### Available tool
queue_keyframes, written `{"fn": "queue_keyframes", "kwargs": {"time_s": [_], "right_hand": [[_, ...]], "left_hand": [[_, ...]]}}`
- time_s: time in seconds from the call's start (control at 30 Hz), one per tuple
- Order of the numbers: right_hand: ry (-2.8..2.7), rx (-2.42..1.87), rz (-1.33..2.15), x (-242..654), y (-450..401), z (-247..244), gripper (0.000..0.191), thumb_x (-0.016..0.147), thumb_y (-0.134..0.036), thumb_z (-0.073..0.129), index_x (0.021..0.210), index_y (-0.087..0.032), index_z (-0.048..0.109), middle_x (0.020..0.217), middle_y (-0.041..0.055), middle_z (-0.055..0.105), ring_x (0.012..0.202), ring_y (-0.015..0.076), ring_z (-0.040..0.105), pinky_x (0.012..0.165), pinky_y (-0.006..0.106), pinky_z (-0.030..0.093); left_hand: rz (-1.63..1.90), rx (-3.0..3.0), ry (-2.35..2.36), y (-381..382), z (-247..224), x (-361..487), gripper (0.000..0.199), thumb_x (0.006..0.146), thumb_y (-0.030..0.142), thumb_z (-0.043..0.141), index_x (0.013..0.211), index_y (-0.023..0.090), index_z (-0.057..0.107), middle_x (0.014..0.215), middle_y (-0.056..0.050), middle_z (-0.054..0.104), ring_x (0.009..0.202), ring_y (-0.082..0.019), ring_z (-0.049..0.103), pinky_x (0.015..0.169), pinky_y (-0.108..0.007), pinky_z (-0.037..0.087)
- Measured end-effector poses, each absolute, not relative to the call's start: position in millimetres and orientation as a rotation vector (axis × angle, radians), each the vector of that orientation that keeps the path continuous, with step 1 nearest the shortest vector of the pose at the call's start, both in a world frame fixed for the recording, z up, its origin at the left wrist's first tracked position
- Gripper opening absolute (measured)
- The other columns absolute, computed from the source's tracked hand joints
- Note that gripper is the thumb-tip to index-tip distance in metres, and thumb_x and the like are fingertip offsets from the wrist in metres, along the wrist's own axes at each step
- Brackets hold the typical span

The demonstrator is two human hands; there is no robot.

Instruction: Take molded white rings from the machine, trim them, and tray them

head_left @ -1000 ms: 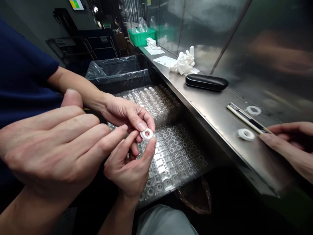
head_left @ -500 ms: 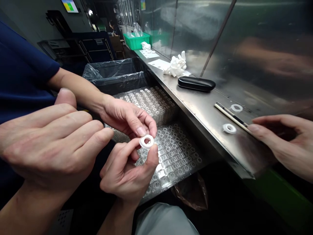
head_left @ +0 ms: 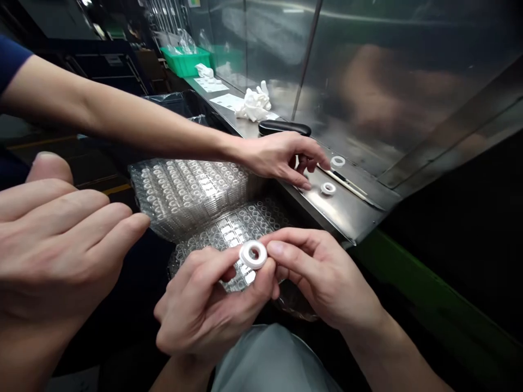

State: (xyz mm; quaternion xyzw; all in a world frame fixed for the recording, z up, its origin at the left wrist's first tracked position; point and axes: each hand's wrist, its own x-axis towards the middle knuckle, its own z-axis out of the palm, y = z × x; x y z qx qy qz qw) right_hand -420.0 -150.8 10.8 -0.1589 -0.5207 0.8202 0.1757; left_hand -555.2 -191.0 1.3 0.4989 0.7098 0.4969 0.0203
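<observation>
My left hand (head_left: pixel 210 302) pinches a small white plastic ring (head_left: pixel 247 262) between thumb and index finger, in the lower middle of the head view. From the other side, my right hand (head_left: pixel 316 267) grips the ring's right edge with its thumb and fingertips. Its round hole faces up toward me. Below the hands lies a clear plastic tray (head_left: pixel 229 228) with rows of round pockets. Another person's hand (head_left: pixel 281 158), reaching across from the left, hovers over the metal ledge (head_left: pixel 298 196), close to a second white ring (head_left: pixel 328 188).
Another person's curled hand (head_left: pixel 73 234) fills the left side, near me. Stacked clear trays of rings (head_left: pixel 183 185) stand behind my hands. On the ledge are thin sticks (head_left: pixel 347 185), another flat ring (head_left: pixel 338 161), a black case (head_left: pixel 281 128), white gloves (head_left: pixel 255 103) and a green bin (head_left: pixel 188 61).
My right hand has come from the sticks on the ledge to grip the ring. The co-worker's hand has left the ring and moved right over the ledge. The view has turned rightward.
</observation>
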Motion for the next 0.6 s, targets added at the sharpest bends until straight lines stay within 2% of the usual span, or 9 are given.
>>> {"fn": "queue_keyframes", "kwargs": {"time_s": [0.27,0.43,0.6], "right_hand": [[-1.269,-0.432,2.548,-417.5,-158.1,13.3,0.026,0.089,-0.035,0.078,0.085,-0.009,0.076,0.076,0.0056,0.068,0.061,0.0097,0.057,0.056,0.020,0.049],[-1.235,-0.437,2.552,-414.4,-160.1,11.5,0.027,0.090,-0.035,0.078,0.084,-0.009,0.076,0.075,0.0055,0.067,0.061,0.0093,0.056,0.058,0.020,0.048],[-1.214,-0.449,2.546,-414.3,-162.7,12.8,0.027,0.089,-0.036,0.079,0.084,-0.009,0.076,0.075,0.0050,0.066,0.062,0.0092,0.056,0.059,0.019,0.048]], "left_hand": [[1.793,1.378,2.291,-251.7,-26.5,-528.5,0.026,0.083,0.045,0.082,0.089,0.027,0.064,0.073,0.000,0.059,0.070,-0.021,0.067,0.047,-0.030,0.056],[2.162,1.320,2.416,-266.6,-32.5,-514.2,0.026,0.080,0.040,0.088,0.093,0.027,0.069,0.079,0.000,0.061,0.070,-0.018,0.063,0.056,-0.031,0.057],[2.184,1.364,2.357,-270.4,-34.1,-513.4,0.026,0.080,0.037,0.089,0.099,0.029,0.073,0.082,0.000,0.062,0.073,-0.019,0.062,0.064,-0.033,0.059]]}}
